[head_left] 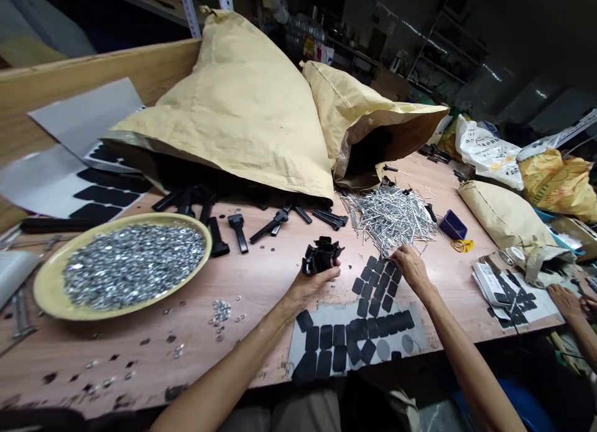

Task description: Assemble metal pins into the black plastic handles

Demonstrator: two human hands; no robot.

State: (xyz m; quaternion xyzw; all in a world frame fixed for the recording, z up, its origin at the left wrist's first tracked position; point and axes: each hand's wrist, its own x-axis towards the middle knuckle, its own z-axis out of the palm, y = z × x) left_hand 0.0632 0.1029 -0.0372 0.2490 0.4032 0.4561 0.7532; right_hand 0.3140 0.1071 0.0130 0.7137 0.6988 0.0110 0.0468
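Note:
My left hand (311,284) is closed around a bundle of black plastic parts (321,255), held just above the wooden table (196,332). My right hand (409,265) reaches into the near edge of a heap of thin metal pins (389,216), fingers pinched at the pins; what they grip is too small to see. Between the hands lies a grey sheet of black adhesive pads (359,332), some pads loose on the table.
A yellow dish (44,283) of small silver washers sits at left. Two big paper sacks (242,109) lie behind, with black levers (270,225) spilling out. A blue tray (451,224) and more bags are at right. Another person's hand (566,300) works at the far right.

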